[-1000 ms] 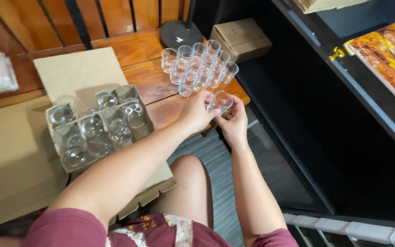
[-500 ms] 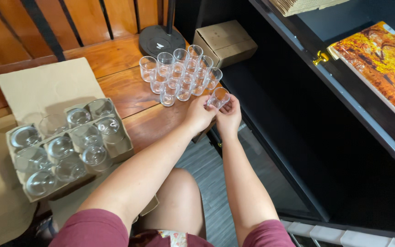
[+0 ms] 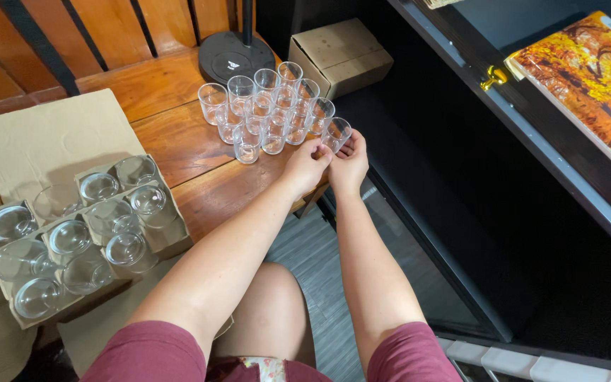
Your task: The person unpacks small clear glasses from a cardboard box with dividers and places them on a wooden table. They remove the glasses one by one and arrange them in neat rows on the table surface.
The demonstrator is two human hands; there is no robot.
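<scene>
Both hands, left hand (image 3: pixel 307 164) and right hand (image 3: pixel 350 161), are pinching a small clear glass (image 3: pixel 336 134) at the cluster of glasses (image 3: pixel 266 106) on the wooden tabletop (image 3: pixel 171 134); keeping it upright and aligned matters.

A small clear glass (image 3: pixel 336 134) stands upright, apparently resting on the wooden tabletop, at the three o'clock end of the cluster of similar glasses (image 3: pixel 266 106).

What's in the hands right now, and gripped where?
Both hands, left hand and right hand, hold one small clear glass by its sides, at the near end of the group of glasses.
</scene>
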